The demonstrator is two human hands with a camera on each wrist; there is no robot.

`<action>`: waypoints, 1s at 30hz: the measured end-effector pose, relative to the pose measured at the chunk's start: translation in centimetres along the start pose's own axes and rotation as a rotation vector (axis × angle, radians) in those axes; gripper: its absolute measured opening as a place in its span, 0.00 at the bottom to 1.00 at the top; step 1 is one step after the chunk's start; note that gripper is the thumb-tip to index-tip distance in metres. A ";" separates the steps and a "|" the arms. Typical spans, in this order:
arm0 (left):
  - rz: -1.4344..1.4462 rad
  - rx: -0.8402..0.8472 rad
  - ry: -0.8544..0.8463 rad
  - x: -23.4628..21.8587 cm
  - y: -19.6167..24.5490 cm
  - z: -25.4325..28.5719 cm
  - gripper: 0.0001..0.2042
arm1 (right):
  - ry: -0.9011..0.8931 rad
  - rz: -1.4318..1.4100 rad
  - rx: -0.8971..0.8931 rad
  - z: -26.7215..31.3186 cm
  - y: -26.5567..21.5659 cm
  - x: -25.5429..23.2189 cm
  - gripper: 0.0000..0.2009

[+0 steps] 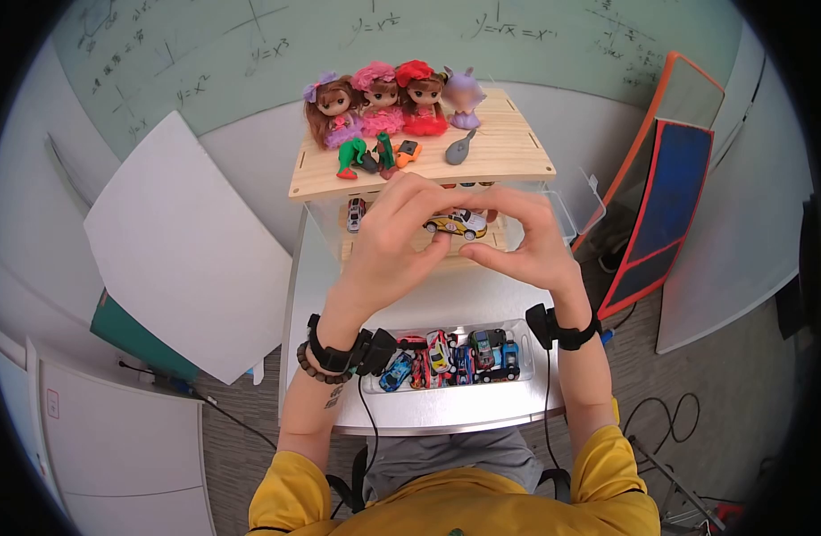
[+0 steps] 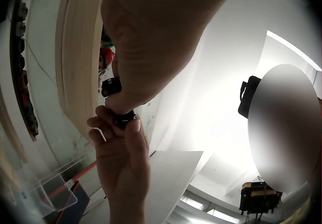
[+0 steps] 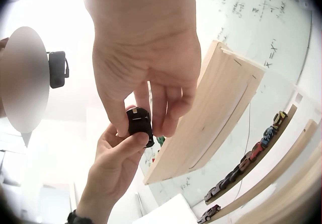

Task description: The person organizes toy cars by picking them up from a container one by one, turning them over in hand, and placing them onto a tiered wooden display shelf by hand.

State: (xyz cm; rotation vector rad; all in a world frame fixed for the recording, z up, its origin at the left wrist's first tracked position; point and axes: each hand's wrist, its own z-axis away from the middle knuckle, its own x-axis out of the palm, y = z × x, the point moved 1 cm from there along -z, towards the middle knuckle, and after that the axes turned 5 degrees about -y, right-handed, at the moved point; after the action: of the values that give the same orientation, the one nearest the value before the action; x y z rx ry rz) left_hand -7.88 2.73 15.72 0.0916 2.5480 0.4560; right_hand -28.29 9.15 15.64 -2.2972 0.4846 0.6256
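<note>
Both hands hold a small white-and-yellow toy car (image 1: 458, 224) up in front of the shelf, its side facing the head camera. My left hand (image 1: 388, 241) pinches one end, the thumb under the car and fingers above it. At the other end, my right hand (image 1: 525, 234) has curled fingers and thumb around the car. In the right wrist view, the car's black underside (image 3: 139, 122) shows, with the left thumb (image 3: 133, 142) pressed on it. Below the hands, a clear plastic tray (image 1: 528, 380) on the table holds several toy cars (image 1: 439, 351).
A wooden shelf (image 1: 508, 134) stands at the back, bearing several dolls (image 1: 381, 107), a grey teardrop-shaped thing (image 1: 460, 148) and small coloured toys. Toy cars stand on its lower tiers, one white car (image 1: 356, 214) at left. A clear lid-like panel (image 1: 582, 210) juts out at right.
</note>
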 end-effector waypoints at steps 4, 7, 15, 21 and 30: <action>-0.031 0.015 0.006 0.0 0.0 -0.1 0.24 | -0.001 0.007 0.006 0.0 0.0 0.1 0.21; -0.034 0.017 0.007 0.0 0.2 -0.2 0.24 | 0.014 -0.012 0.000 0.0 0.2 0.2 0.20; -0.068 0.026 -0.013 -0.1 0.2 -0.2 0.26 | 0.047 -0.004 0.038 -0.2 -0.1 0.3 0.14; -0.044 -0.013 -0.039 -0.3 0.5 -0.2 0.23 | 0.086 0.035 -0.039 -0.2 0.2 -0.1 0.14; -0.022 -0.054 -0.096 -0.6 0.2 -0.1 0.20 | 0.110 0.021 -0.072 -0.1 0.5 0.1 0.14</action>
State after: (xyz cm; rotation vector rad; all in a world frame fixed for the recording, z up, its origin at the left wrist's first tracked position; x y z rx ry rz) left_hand -7.40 2.78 16.16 0.0642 2.4381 0.5000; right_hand -28.41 8.69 15.39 -2.4070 0.5470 0.5361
